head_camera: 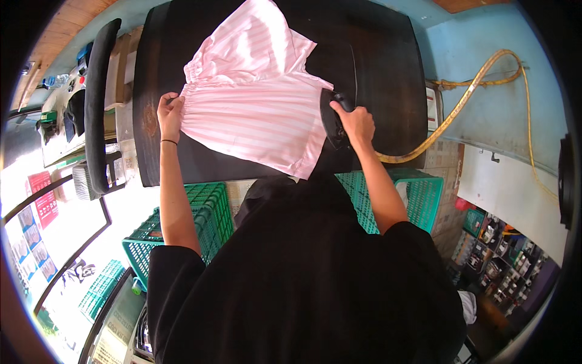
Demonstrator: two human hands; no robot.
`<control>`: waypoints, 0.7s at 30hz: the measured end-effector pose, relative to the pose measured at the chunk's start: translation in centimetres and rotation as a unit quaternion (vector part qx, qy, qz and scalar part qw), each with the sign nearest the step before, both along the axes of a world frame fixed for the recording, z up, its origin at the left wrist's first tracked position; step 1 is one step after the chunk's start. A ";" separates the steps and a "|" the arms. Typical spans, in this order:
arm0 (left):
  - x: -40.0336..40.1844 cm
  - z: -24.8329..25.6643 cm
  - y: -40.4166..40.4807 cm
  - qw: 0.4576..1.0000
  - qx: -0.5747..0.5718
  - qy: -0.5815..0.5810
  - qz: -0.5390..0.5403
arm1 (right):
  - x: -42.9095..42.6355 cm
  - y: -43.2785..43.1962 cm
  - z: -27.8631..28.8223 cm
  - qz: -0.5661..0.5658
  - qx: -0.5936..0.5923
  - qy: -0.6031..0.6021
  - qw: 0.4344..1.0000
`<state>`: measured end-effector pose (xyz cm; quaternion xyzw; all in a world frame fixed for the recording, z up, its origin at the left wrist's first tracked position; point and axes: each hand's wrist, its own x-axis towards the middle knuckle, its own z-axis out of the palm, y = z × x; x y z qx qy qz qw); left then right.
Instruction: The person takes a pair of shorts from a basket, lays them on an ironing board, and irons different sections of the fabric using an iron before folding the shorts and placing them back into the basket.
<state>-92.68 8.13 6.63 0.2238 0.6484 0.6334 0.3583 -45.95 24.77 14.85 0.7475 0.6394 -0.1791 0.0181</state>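
Pink-and-white striped shorts with a gathered elastic waistband lie across a dark ironing table. One leg is spread towards me, the other is folded and rumpled beyond it. My left hand pinches the waistband at the left edge. In my right hand is the handle of a black iron, its thumb laid along the top. The iron stands against the hem on the right side, partly hidden by my fingers. A yellow hose runs near my right wrist and up to the wall.
Green plastic crates stand below the table at left, and another green crate at right. A padded black sleeve board rises beside the left edge. Shelves of small goods are at lower right.
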 end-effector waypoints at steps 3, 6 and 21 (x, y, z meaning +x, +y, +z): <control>-0.1 1.1 -0.2 0.987 -0.085 0.129 -0.031 | 2.3 2.2 -0.7 0.018 0.023 -0.021 0.999; 0.6 2.6 -0.5 0.926 -0.184 0.323 -0.067 | 5.2 5.0 -1.6 0.027 0.052 -0.043 0.997; 15.9 13.9 -2.1 0.940 0.113 -0.197 -0.254 | -15.0 -12.7 9.8 0.334 0.213 0.392 0.830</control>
